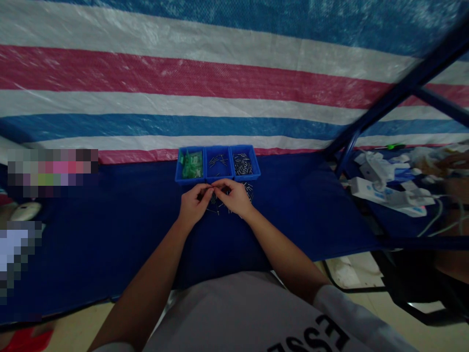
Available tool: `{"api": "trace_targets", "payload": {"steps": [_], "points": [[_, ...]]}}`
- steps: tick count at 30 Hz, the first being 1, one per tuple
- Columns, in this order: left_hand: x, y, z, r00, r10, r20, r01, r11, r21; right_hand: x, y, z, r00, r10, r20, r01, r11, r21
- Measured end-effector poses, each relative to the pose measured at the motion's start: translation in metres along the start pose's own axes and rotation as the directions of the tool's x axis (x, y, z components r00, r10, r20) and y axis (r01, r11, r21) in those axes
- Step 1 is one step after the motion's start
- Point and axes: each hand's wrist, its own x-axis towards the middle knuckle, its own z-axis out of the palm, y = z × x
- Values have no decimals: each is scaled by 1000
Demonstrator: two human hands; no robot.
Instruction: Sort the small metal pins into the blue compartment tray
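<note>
My left hand (pixel 195 203) and my right hand (pixel 236 196) meet fingertip to fingertip above the table, both closed in a pinch. Whatever is between the fingertips is too small to make out. Under and beside the hands lie loose thin metal pieces (pixel 249 191), like screws or rivets, partly hidden by the fingers. Just beyond stand three joined blue bins. The left bin (pixel 179 171) holds green plastic packets (pixel 192 165), the middle bin (pixel 224 171) a few metal pieces, and the right bin (pixel 258 170) a dense heap of them.
Dark blue cloth (pixel 110 234) covers the table. A striped plastic sheet (pixel 220 83) hangs behind it. At the right are a blue metal frame (pixel 388 98), a white power strip (pixel 370 189) and cables. Blurred-out items (pixel 51 168) sit at the left.
</note>
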Motion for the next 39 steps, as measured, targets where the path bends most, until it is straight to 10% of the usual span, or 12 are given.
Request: {"api": "trace_targets", "payload": {"steps": [12, 39], "points": [[0, -3, 4, 998, 63, -15, -64, 998, -25, 2, 6, 9, 978, 197, 65, -206, 901, 382], [-1, -3, 0, 1000, -27, 16, 28, 999, -29, 0, -4, -1, 987, 133, 86, -132, 991, -9]]}}
